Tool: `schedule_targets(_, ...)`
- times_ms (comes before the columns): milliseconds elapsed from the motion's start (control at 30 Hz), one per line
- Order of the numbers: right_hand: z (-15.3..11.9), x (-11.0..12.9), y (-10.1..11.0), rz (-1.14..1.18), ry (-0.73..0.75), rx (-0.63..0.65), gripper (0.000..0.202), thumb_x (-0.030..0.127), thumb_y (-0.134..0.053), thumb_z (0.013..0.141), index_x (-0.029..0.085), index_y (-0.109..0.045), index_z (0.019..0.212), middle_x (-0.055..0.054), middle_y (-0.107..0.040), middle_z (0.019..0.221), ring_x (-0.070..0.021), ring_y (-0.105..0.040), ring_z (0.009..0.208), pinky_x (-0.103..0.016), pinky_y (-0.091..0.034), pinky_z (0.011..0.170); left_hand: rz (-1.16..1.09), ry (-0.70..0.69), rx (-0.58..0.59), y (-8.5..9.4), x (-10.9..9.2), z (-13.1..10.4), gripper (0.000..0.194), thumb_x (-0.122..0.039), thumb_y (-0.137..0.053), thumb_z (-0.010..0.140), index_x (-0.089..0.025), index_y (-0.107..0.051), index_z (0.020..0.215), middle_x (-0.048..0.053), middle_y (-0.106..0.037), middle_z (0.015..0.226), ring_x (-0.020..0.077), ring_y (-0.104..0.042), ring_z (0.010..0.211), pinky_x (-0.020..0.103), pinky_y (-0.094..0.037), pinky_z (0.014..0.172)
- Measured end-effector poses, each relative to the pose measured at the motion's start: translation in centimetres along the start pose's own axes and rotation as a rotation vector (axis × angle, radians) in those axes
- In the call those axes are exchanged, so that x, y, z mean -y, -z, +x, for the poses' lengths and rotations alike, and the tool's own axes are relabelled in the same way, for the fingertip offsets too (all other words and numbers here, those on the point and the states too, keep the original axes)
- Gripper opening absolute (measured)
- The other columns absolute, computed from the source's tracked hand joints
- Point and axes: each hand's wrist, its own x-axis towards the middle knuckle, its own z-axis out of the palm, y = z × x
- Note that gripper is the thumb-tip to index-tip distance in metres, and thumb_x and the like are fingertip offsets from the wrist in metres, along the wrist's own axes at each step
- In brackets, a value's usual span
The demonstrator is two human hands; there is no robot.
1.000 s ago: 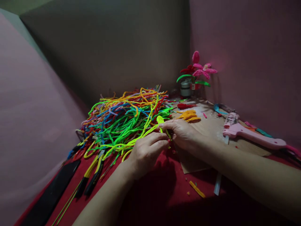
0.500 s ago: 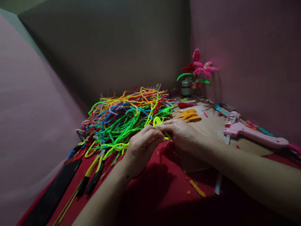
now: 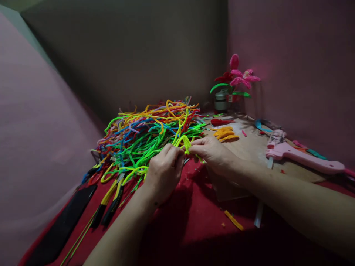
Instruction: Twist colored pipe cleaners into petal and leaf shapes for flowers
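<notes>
Between my two hands is a bent yellow pipe cleaner, its loop standing up above the fingertips. My left hand is closed, its fingers curled round the lower part, which they hide. My right hand pinches the loop's right side between thumb and fingers. A short yellow end pokes out below the right fingers. Just behind the hands lies a big tangled pile of pipe cleaners in green, orange, blue, red and other colours.
Yellow-black pliers and a black phone-like slab lie at left on the red cloth. At right, a pink glue gun rests on a board near orange pieces. Pink fuzzy flowers stand behind.
My left hand has drawn slightly down and left, its fingers more curled. The yellow loop is narrower and leans to the right. The view has shifted a little.
</notes>
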Motion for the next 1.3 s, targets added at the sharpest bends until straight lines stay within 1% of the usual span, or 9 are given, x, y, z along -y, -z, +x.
schedule_targets(200,-0.3,0.4,-0.2,-0.093,0.008,-0.010,0.017,0.015,-0.046,0.065,0.015,-0.056,0.052,0.003,-0.044,0.049,-0.0089,-0.034,0.050,-0.026,-0.022,0.050,0.043,-0.022,-0.029,-0.4,-0.2,-0.1,0.009,-0.015,-0.048,0.081,-0.017,-0.055,0.076,0.001,-0.057,0.070,0.0104,-0.054,0.064,0.020,-0.042,0.059)
schedule_targets(500,-0.4,0.3,-0.5,-0.136,0.056,0.007,0.022,0.015,-0.045,0.067,0.016,-0.043,0.045,0.005,-0.033,0.048,-0.0079,-0.028,0.050,-0.025,-0.021,0.050,0.108,-0.013,0.045,-1.1,-0.2,-0.6,0.013,-0.016,-0.045,0.084,-0.015,-0.056,0.076,0.004,-0.055,0.071,0.0125,-0.054,0.065,0.022,-0.043,0.061)
schedule_targets(733,-0.4,0.4,-0.4,-0.045,-0.001,0.002,0.017,0.015,-0.047,0.064,0.015,-0.052,0.048,0.004,-0.041,0.047,-0.0084,-0.034,0.049,-0.025,-0.024,0.050,0.043,-0.014,0.048,-1.2,0.0,-0.7,0.006,-0.015,-0.048,0.082,-0.016,-0.055,0.082,0.003,-0.055,0.076,0.0122,-0.055,0.069,0.023,-0.045,0.063)
schedule_targets(800,-0.2,0.3,-0.3,-0.005,-0.020,-0.026,0.017,0.014,-0.048,0.063,0.015,-0.050,0.046,0.003,-0.041,0.045,-0.0083,-0.035,0.048,-0.025,-0.025,0.049,-0.085,0.071,-0.044,-0.8,0.0,-0.4,0.012,-0.018,-0.056,0.078,-0.017,-0.054,0.090,0.004,-0.056,0.086,0.0114,-0.056,0.071,0.023,-0.046,0.065)
schedule_targets(867,0.1,0.1,-0.1,0.074,-0.009,-0.057,0.017,0.013,-0.049,0.061,0.015,-0.049,0.044,0.003,-0.042,0.045,-0.0082,-0.036,0.047,-0.025,-0.026,0.048,-0.284,0.283,-0.105,-0.4,0.2,0.0,0.029,-0.022,-0.064,0.071,-0.017,-0.052,0.097,0.004,-0.055,0.091,0.0102,-0.056,0.066,0.023,-0.047,0.062)
schedule_targets(933,0.4,-0.2,0.0,0.166,0.001,-0.066,0.015,0.013,-0.050,0.060,0.015,-0.050,0.046,0.002,-0.045,0.047,-0.0082,-0.037,0.048,-0.024,-0.027,0.047,-0.570,0.568,-0.033,0.0,0.6,0.4,0.037,-0.027,-0.068,0.067,-0.017,-0.050,0.098,0.002,-0.057,0.083,0.0096,-0.054,0.056,0.023,-0.046,0.052)
schedule_targets(1000,0.5,-0.5,0.0,0.209,0.012,-0.058,0.013,0.014,-0.050,0.061,0.014,-0.052,0.048,0.002,-0.047,0.049,-0.0081,-0.038,0.048,-0.024,-0.027,0.047,-0.890,0.778,0.151,0.2,0.9,0.6,0.030,-0.030,-0.068,0.068,-0.015,-0.052,0.089,-0.001,-0.055,0.067,0.0089,-0.050,0.047,0.021,-0.041,0.043)
schedule_targets(1100,0.4,-0.4,-0.1,0.186,0.009,-0.037,0.012,0.014,-0.051,0.061,0.013,-0.055,0.050,0.002,-0.047,0.048,-0.0078,-0.037,0.047,-0.024,-0.027,0.046,-1.194,0.845,0.270,0.2,1.0,0.6,0.019,-0.030,-0.064,0.071,-0.013,-0.054,0.071,-0.003,-0.051,0.054,0.0065,-0.044,0.043,0.018,-0.035,0.041)
schedule_targets(1300,0.1,-0.1,-0.3,0.119,-0.015,-0.026,0.013,0.016,-0.051,0.062,0.013,-0.056,0.051,0.002,-0.048,0.048,-0.0075,-0.037,0.046,-0.024,-0.027,0.046,-1.181,0.846,0.137,-0.3,0.1,0.5,0.020,-0.026,-0.067,0.069,-0.014,-0.052,0.062,-0.003,-0.051,0.048,0.0053,-0.041,0.040,0.018,-0.031,0.041)
